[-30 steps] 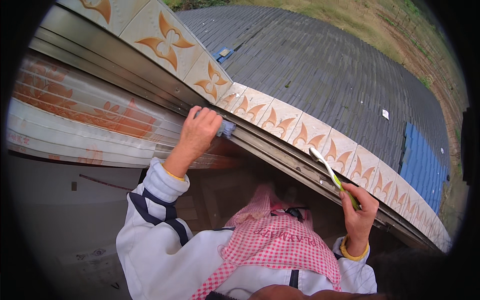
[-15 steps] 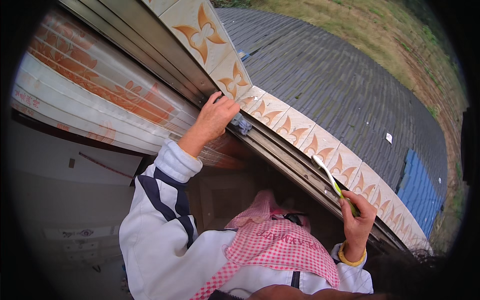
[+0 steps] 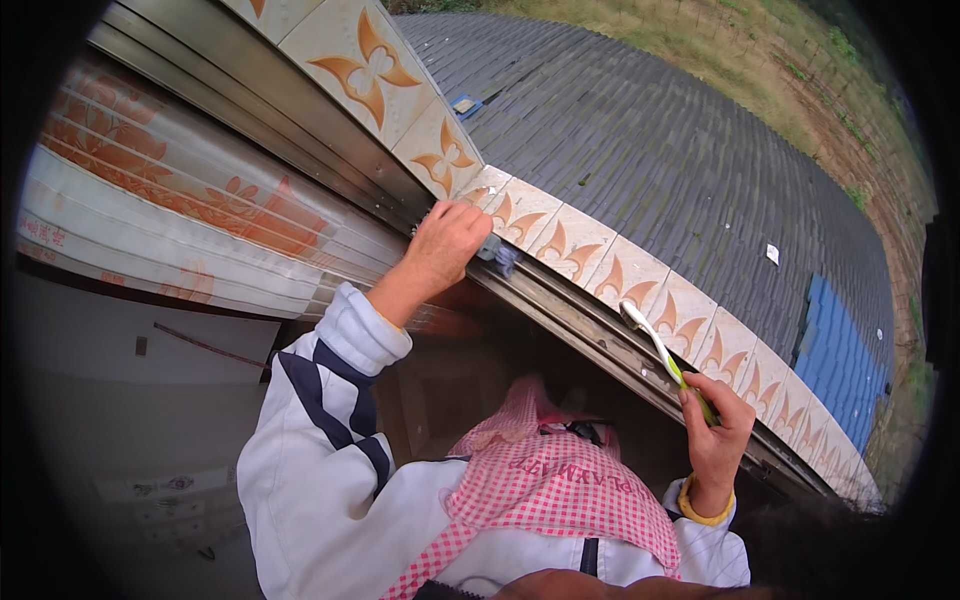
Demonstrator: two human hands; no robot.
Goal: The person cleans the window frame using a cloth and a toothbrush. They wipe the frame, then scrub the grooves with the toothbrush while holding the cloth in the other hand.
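Note:
My left hand [image 3: 447,240] is closed at the corner of the window track [image 3: 570,318], holding a bunched grey-blue cloth [image 3: 499,257] that sticks out on its right side. Some of its fingers are hidden behind the hand. Over the right part of the track, my right hand [image 3: 718,425] grips a green-and-white toothbrush [image 3: 664,352] by its green handle. The white head of the brush points up and left, above the track beside the tiles; whether it touches anything I cannot tell.
Tiles with orange patterns [image 3: 640,275] line the sill outside the track. Beyond them lies a dark ribbed roof [image 3: 620,130] with a blue patch [image 3: 840,350]. A metal window frame [image 3: 260,110] and a patterned curtain [image 3: 190,210] rise on the left.
My left hand has shifted slightly right and down along the corner, the cloth moving with it. My right hand and the toothbrush stay almost in place. The view has shifted a little.

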